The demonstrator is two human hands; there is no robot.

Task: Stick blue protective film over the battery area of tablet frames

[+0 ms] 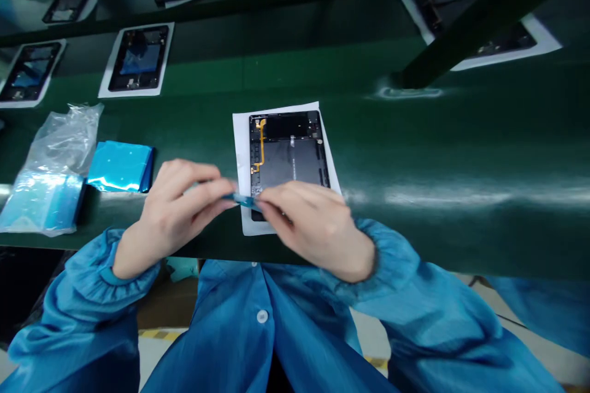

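Between my two hands is a thin strip of blue film (245, 200), pinched at both ends. My left hand (179, 206) grips its left end, with thumb and fingers pressed together. At the other end, the fingertips of my right hand (316, 221) are closed on it. Just beneath lies an open tablet housing (292, 156), black inside, with an orange flex cable (262, 144) along its left side. It rests on a white sheet (243, 129). My right hand covers the housing's lower part.
A stack of blue film sheets (120, 166) lies left of my left hand, beside a clear plastic bag (62, 147) holding more. Several tablet housings on white sheets, one a housing with blue film (141, 58), lie farther back. A dark post (415, 73) rises from the green bench (452, 147) at right.
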